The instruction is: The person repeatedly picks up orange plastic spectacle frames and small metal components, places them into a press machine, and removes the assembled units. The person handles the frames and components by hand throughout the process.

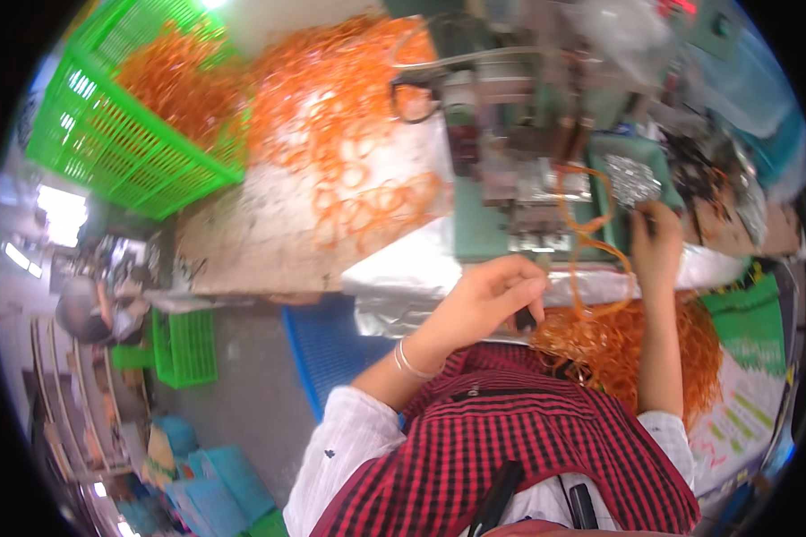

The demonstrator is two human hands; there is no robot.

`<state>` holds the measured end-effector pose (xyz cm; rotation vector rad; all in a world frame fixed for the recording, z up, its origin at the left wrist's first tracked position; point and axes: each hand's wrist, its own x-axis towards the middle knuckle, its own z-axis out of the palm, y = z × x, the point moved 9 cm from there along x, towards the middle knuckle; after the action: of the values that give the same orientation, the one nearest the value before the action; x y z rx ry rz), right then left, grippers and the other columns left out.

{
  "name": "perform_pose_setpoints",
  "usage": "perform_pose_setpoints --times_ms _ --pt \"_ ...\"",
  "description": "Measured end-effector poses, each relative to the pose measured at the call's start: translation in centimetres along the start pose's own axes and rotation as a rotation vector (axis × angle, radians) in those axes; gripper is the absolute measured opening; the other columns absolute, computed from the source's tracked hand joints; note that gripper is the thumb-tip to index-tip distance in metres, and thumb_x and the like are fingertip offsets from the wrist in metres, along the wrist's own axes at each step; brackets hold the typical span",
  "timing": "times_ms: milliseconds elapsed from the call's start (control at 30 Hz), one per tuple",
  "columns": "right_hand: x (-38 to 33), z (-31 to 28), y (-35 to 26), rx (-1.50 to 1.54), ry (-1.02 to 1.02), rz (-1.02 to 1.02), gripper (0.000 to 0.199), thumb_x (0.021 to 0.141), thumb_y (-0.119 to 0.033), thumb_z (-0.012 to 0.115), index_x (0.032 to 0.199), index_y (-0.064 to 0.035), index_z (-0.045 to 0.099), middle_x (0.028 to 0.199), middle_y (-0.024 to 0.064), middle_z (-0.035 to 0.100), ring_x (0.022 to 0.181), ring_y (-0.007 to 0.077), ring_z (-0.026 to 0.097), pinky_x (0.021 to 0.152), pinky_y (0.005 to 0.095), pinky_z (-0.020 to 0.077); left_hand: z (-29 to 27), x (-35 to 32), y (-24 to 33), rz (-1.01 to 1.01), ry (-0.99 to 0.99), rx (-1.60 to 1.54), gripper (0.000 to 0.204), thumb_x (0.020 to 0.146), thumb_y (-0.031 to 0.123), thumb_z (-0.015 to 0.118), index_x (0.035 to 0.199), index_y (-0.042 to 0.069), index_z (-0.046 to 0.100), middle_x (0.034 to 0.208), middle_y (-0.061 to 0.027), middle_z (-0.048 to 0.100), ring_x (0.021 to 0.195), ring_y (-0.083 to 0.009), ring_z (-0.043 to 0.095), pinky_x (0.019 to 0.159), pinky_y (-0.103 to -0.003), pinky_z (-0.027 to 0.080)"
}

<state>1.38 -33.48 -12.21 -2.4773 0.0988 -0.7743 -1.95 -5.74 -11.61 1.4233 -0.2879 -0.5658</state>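
My left hand (500, 300) is curled in front of the bench machine (537, 192), a small dark thing (525, 318) showing at its fingertips; its kind is unclear. My right hand (658, 228) dips into a green tray (620, 148), its bent fingers beside a heap of small silver metal pieces (631, 182). What those fingers pinch, if anything, is hidden. Between the hands, looped orange bands (591, 240) hang over the machine's front edge. They trail down toward a tangled pile of orange bands (631, 358) at my lap.
More orange bands (322, 98) spread across the table (242, 242) on the left. A green basket (125, 134) holds another heap. Silver foil (403, 273) covers the bench edge. A blue basket (318, 345) stands below. Another person (94, 309) is in the far left background.
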Motion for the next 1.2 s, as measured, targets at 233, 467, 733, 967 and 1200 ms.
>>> perform_pose_setpoints --times_ms 233,467,733,967,1200 --pt "0.3 -1.6 -0.3 0.279 0.060 0.208 0.017 0.092 -0.010 0.067 0.106 -0.0024 0.071 0.100 0.0079 0.071 0.093 0.0175 0.065 0.084 0.0297 0.0497 -18.9 -13.8 11.3 0.557 1.434 0.756 0.009 0.086 0.002 0.072 0.095 0.002 0.072 0.088 -0.0039 0.067 0.084 -0.0138 0.062 0.081 -0.028 0.050" --pt "2.6 1.2 -2.2 0.348 -0.027 0.196 0.016 0.087 -0.007 0.069 0.102 -0.0034 0.074 0.099 0.0106 0.073 0.092 0.0227 0.068 0.087 0.0322 0.0500 -33.6 -2.6 4.2 -0.187 1.193 1.441 0.022 0.080 0.028 0.076 0.086 0.006 0.077 0.085 -0.0134 0.069 0.079 -0.0291 0.066 0.076 -0.039 0.052" --pt "-5.5 -7.6 5.1 0.013 0.245 0.305 0.016 0.084 -0.006 0.071 0.100 -0.0036 0.074 0.099 0.0061 0.072 0.090 0.0194 0.066 0.084 0.0306 0.0490 -30.5 -3.0 3.2 0.310 1.034 1.010 0.014 0.093 0.015 0.065 0.091 0.001 0.069 0.089 -0.0083 0.070 0.085 -0.0176 0.069 0.075 -0.031 0.054" --pt "-0.4 -5.4 -4.2 0.524 -0.048 0.272 0.014 0.081 -0.005 0.071 0.094 -0.0025 0.076 0.096 0.0050 0.072 0.089 0.0135 0.064 0.083 0.0264 0.0485 -32.7 1.0 -0.6 0.356 0.839 0.502 0.016 0.102 0.015 0.053 0.107 0.000 0.051 0.092 -0.0093 0.065 0.084 -0.0161 0.066 0.078 -0.029 0.057" --pt "6.9 2.9 -10.2 0.949 -0.346 0.310 0.052 0.074 -0.009 0.077 0.120 0.0050 0.058 0.087 0.0060 0.067 0.084 0.0134 0.064 0.078 0.0287 0.0507 -25.1 3.4 4.1 0.522 0.876 0.575 0.012 0.100 0.009 0.057 0.105 0.000 0.051 0.095 -0.0129 0.065 0.084 -0.0194 0.070 0.075 -0.031 0.059"
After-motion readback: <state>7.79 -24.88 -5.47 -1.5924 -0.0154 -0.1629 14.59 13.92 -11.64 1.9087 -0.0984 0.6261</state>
